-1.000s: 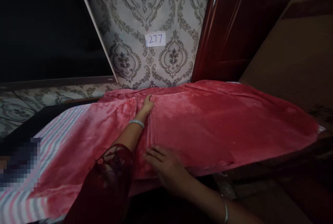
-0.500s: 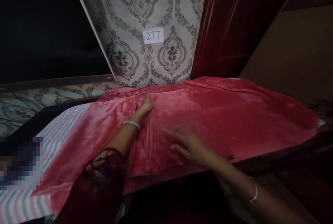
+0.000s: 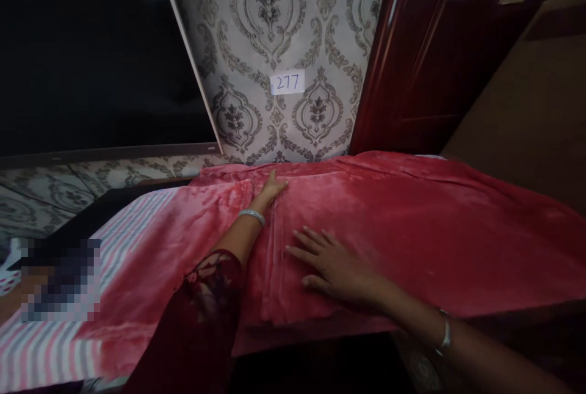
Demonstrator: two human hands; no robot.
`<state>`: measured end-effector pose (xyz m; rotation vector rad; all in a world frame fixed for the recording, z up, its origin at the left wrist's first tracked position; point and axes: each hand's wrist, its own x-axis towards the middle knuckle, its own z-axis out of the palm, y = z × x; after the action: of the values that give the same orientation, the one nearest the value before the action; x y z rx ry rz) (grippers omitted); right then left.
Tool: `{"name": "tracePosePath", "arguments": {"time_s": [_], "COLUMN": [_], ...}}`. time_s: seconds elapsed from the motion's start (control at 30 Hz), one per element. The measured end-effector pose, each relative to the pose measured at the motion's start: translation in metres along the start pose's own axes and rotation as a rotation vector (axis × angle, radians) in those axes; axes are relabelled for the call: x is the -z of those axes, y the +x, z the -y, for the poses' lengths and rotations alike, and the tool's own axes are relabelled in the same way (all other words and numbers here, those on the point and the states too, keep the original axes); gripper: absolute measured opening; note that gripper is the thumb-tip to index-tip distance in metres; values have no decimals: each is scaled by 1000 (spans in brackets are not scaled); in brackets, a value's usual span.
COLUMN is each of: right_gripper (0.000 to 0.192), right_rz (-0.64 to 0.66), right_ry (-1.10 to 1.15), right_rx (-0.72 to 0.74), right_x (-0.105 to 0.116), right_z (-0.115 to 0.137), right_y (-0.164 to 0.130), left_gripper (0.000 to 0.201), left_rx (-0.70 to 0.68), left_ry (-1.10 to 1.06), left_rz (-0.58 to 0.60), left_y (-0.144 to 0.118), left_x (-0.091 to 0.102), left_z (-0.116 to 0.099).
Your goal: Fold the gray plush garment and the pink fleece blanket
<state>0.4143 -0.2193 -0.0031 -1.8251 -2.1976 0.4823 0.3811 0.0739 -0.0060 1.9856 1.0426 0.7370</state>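
A red plush blanket (image 3: 412,223) lies spread over the bed, its folded part ending in an edge that runs from near to far across the middle. My left hand (image 3: 271,189) rests flat on that folded edge at the far side, fingers pointing to the wall, a silver bangle on the wrist. Palm down with the fingers spread, my right hand (image 3: 332,262) lies on the folded layer closer to me. Neither hand grips the cloth.
A pink and white striped sheet (image 3: 50,351) shows under the blanket at the left. Patterned wallpaper with a paper label "277" (image 3: 287,82) stands behind the bed. A dark red door (image 3: 434,58) rises at the right, a dark window (image 3: 91,52) at the left.
My right hand has slid from the blanket's near edge up onto the folded layer and now lies flat there. The left hand has stayed on the far fold. The view shifted slightly.
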Motion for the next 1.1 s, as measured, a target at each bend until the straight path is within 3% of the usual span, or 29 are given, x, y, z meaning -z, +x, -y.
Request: {"name": "tracePosePath", "arguments": {"time_s": [0.17, 0.33, 0.43, 0.53, 0.63, 0.7, 0.8, 0.93, 1.1], "right_gripper": [73, 73, 74, 73, 61, 57, 61, 61, 62], "right_rz": [52, 77, 91, 76, -113, -286, -390, -365, -345], "right_ry": [53, 113, 150, 230, 207, 51, -53, -152, -218], "right_rx": [238, 248, 250, 263, 86, -140, -414, -696, -696], "right_x": [-16, -27, -21, -1, 32, 56, 76, 62, 31], "right_z": [10, 7, 9, 5, -18, -47, -97, -143, -163], "right_y": [23, 22, 18, 14, 22, 39, 72, 99, 99], "left_gripper": [72, 69, 66, 66, 66, 64, 58, 61, 70], "left_rx": [18, 19, 11, 3, -49, -126, -257, -250, -173], "left_ry": [154, 268, 314, 358, 412, 437, 510, 721, 782], "left_rz": [-20, -63, -32, -3, -14, -13, 52, 179, 205], "left_y": [-6, -12, -6, 3, 5, 2, -10, -24, -26], "left_x": [-6, -11, -8, 1, 10, 10, -2, -21, -26], "left_z": [6, 16, 16, 9, -6, -17, -25, -10, 3]}}
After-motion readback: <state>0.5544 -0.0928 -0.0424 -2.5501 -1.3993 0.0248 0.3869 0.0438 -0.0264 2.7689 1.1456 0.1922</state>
